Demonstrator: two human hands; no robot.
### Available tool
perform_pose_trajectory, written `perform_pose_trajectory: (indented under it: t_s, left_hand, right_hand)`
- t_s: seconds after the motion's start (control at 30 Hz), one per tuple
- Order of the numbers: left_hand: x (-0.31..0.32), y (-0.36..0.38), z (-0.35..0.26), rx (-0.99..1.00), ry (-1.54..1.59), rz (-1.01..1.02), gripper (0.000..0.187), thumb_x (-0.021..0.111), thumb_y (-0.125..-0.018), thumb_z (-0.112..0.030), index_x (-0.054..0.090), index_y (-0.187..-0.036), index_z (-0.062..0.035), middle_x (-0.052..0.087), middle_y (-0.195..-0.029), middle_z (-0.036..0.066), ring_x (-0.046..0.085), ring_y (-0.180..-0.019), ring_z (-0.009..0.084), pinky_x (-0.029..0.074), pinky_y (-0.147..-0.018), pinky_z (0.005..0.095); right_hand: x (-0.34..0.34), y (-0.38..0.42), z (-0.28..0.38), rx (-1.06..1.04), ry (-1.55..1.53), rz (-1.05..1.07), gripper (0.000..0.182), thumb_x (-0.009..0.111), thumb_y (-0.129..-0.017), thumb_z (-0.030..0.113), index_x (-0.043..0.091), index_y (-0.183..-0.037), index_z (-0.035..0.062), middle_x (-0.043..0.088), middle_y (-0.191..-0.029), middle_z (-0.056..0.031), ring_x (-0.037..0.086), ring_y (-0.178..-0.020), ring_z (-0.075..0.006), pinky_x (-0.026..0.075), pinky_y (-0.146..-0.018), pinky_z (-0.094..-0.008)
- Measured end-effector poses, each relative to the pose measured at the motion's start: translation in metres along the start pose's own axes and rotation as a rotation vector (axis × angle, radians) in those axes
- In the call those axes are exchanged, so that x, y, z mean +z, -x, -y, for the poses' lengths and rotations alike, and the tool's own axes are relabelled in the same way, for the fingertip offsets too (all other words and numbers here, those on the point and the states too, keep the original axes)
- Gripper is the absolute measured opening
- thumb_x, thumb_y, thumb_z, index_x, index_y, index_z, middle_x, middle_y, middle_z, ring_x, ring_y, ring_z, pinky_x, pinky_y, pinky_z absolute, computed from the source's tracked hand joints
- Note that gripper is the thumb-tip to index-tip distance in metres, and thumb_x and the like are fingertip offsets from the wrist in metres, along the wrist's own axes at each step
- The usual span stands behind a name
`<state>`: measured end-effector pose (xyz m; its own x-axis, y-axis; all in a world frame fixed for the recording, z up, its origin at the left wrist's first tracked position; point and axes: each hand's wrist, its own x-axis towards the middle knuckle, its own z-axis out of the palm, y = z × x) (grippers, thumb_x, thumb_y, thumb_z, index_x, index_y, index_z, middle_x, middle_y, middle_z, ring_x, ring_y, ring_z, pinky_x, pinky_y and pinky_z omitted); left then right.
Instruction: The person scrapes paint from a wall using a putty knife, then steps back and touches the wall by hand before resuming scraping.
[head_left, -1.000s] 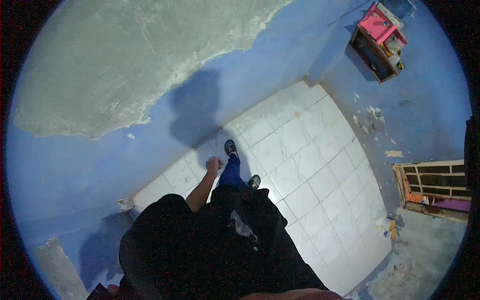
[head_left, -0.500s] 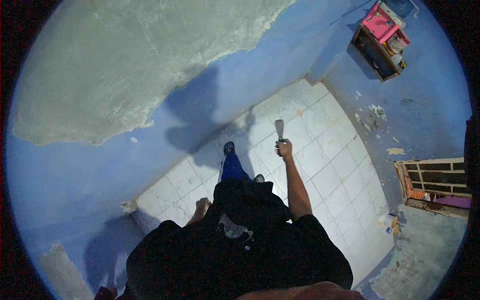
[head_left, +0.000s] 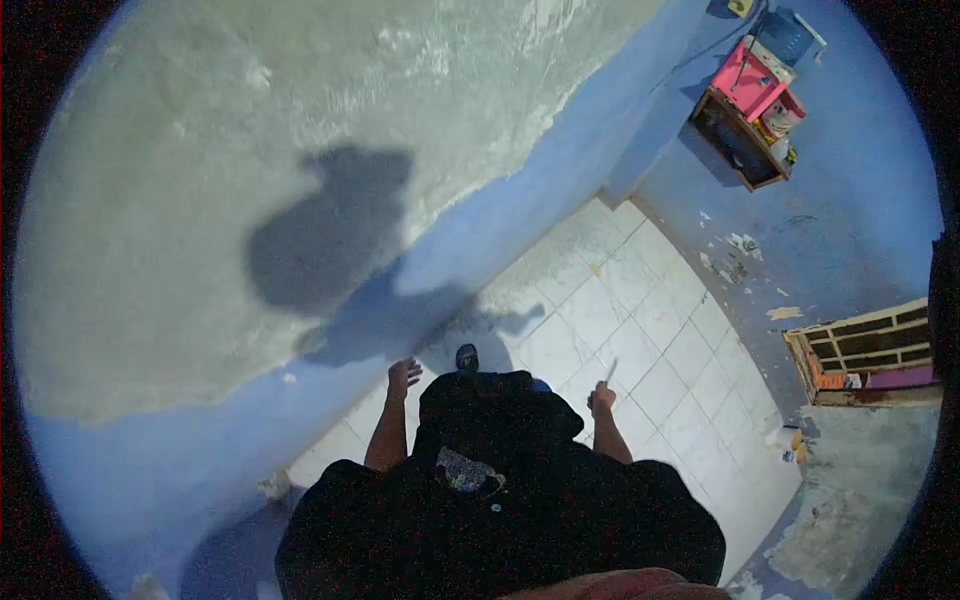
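My right hand (head_left: 602, 397) is closed around the handle of a putty knife (head_left: 612, 370), held low over the tiled floor on my right. Its blade points up and away from me and shows nearly edge-on; my fingers hide most of the handle. My left hand (head_left: 404, 374) holds nothing and has its fingers apart, out in front of the wall's lower blue part. That wall (head_left: 180, 200) has a large bare grey area above a strip of blue paint (head_left: 470, 235), with a ragged edge between them.
White tiles (head_left: 570, 320) cover the floor. A wooden wall shelf (head_left: 742, 140) carries a pink container (head_left: 748, 82) at upper right. Below it are a barred window opening (head_left: 870, 350) and small containers (head_left: 790, 442) near the wall. My shoe (head_left: 467, 357) is beside the wall.
My right hand has drawn back closer to my body, turning the putty knife edge-on. The left hand has come forward and up. My view has tilted toward the wall, and my shadow sits higher.
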<state>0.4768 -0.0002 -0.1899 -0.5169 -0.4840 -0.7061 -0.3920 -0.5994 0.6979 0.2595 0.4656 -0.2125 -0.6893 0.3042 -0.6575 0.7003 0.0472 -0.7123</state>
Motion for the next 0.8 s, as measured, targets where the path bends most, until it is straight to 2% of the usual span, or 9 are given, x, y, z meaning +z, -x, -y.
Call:
perform_pose_trajectory:
  t_s: [0.13,0.2,0.23,0.4,0.43,0.57,0.67,0.73,0.8]
  left_hand:
    - [-0.030,-0.062,-0.012,-0.200,-0.247,0.115,0.032,0.056,-0.076,-0.036,0.057,-0.089,-0.0066,0.062,-0.079,0.009,0.062,-0.067,0.0214,0.047,-0.053,0.0396]
    - [-0.039,-0.069,-0.034,-0.206,-0.147,0.399,0.028,0.056,-0.075,-0.034,0.058,-0.083,-0.0077,0.062,-0.074,0.008,0.061,-0.063,0.0208,0.047,-0.054,0.0390]
    - [-0.011,-0.073,-0.039,-0.200,-0.477,0.062,0.028,0.054,-0.075,-0.035,0.059,-0.083,-0.0085,0.062,-0.073,0.007,0.061,-0.061,0.0203,0.047,-0.055,0.0376]
    - [0.026,-0.125,-0.037,0.132,-0.313,0.439,0.030,0.051,-0.080,-0.035,0.059,-0.087,-0.0076,0.062,-0.073,0.007,0.061,-0.062,0.0205,0.047,-0.056,0.0342]
    - [0.033,-0.119,-0.041,0.040,-0.313,0.355,0.030,0.050,-0.080,-0.035,0.059,-0.087,-0.0074,0.062,-0.074,0.007,0.062,-0.063,0.0205,0.047,-0.056,0.0337]
    - [0.076,-0.108,-0.054,-0.141,-0.327,0.194,0.032,0.048,-0.082,-0.037,0.059,-0.088,-0.0071,0.063,-0.077,0.008,0.062,-0.067,0.0205,0.048,-0.057,0.0338]
    - [0.077,-0.107,-0.048,-0.159,-0.245,0.194,0.036,0.045,-0.083,-0.040,0.057,-0.087,-0.0065,0.063,-0.078,0.009,0.062,-0.070,0.0215,0.049,-0.057,0.0357]
    - [0.070,-0.097,-0.042,-0.197,-0.153,0.110,0.039,0.042,-0.084,-0.043,0.056,-0.085,-0.0063,0.063,-0.078,0.010,0.062,-0.070,0.0225,0.049,-0.057,0.0372]
    - [0.078,-0.113,-0.060,-0.216,-0.073,-0.024,0.041,0.040,-0.084,-0.044,0.054,-0.081,-0.0062,0.063,-0.077,0.011,0.062,-0.070,0.0238,0.049,-0.057,0.0390]
  right_hand:
    - [0.021,0.034,0.019,0.089,-0.366,-0.202,0.028,0.044,-0.080,0.032,0.042,-0.065,0.0083,0.043,-0.049,-0.0059,0.041,-0.036,-0.0174,0.032,-0.032,-0.0296]
    - [0.025,0.061,0.001,0.077,-0.303,-0.157,0.031,0.046,-0.076,0.033,0.049,-0.073,0.0022,0.045,-0.051,-0.0085,0.044,-0.038,-0.0191,0.033,-0.033,-0.0308]
    - [0.027,0.083,-0.006,0.063,-0.292,-0.112,0.031,0.046,-0.075,0.032,0.050,-0.077,0.0012,0.044,-0.050,-0.0080,0.045,-0.039,-0.0182,0.033,-0.033,-0.0316]
    - [0.037,0.082,-0.111,0.172,0.356,0.023,0.023,0.048,-0.077,0.028,0.050,-0.070,0.0063,0.049,-0.050,-0.0055,0.049,-0.042,-0.0196,0.035,-0.036,-0.0339]
    - [0.037,0.080,-0.124,0.137,0.494,0.058,0.022,0.049,-0.077,0.027,0.050,-0.068,0.0068,0.050,-0.051,-0.0052,0.049,-0.043,-0.0196,0.035,-0.037,-0.0342]
    - [0.023,0.039,-0.155,-0.164,1.058,0.129,0.023,0.050,-0.077,0.025,0.050,-0.060,0.0091,0.052,-0.052,-0.0043,0.051,-0.045,-0.0196,0.035,-0.038,-0.0350]
    - [0.016,-0.084,-0.237,-0.843,1.590,-0.029,0.026,0.050,-0.077,0.023,0.049,-0.055,0.0108,0.054,-0.053,-0.0036,0.053,-0.047,-0.0196,0.036,-0.040,-0.0357]
    - [0.037,-0.028,-0.071,-0.857,1.571,0.129,0.019,0.052,-0.076,0.020,0.054,-0.058,0.0144,0.056,-0.053,-0.0025,0.053,-0.046,-0.0162,0.040,-0.041,-0.0328]
    - [0.063,-0.072,-0.040,-0.761,1.543,0.230,0.021,0.050,-0.078,0.022,0.057,-0.060,0.0137,0.057,-0.054,-0.0034,0.054,-0.046,-0.0167,0.041,-0.042,-0.0334]
